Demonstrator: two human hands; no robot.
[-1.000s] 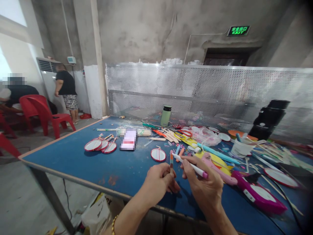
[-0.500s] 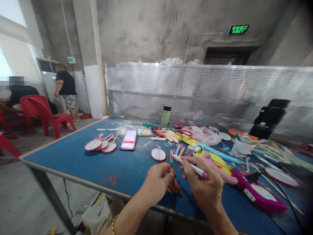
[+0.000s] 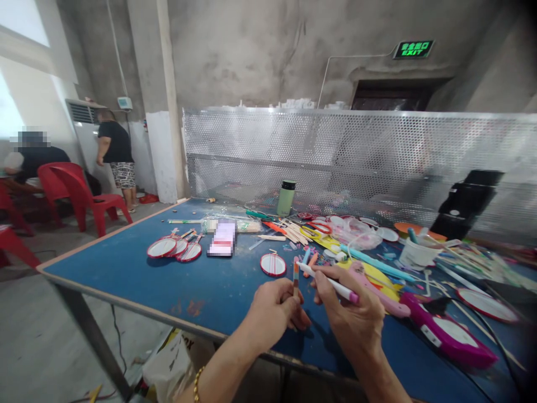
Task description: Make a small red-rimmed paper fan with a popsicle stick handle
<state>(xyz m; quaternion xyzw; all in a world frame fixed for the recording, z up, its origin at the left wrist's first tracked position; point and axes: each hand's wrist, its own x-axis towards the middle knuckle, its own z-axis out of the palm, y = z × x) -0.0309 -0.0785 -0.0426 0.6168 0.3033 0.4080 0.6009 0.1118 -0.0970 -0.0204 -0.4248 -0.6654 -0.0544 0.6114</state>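
Pinched upright in my left hand [image 3: 280, 305] is a small wooden stick [image 3: 296, 274] with coloured bands near its top. My right hand [image 3: 354, 302] grips a white marker pen [image 3: 329, 281] with a pink end, its tip at the stick's upper part; whether it touches I cannot tell. Just beyond my left hand lies a round white disc with a red rim [image 3: 273, 265]. Several similar red-rimmed discs [image 3: 161, 247] with sticks overlap farther left. Orange pens [image 3: 311, 262] lie behind the marker's tip.
A phone [image 3: 222, 238] lies mid-table, with a green bottle [image 3: 286, 197] behind it. Scissors [image 3: 321, 226], loose sticks [image 3: 289, 230] and a white cup of tools [image 3: 418, 253] crowd the right. A magenta device [image 3: 453, 333] with a cable sits near my right forearm. Two people are at far left.
The whole view has shifted slightly, so things appear a little farther right. Both hands keep their grips, with the pen tip still by the stick's top.
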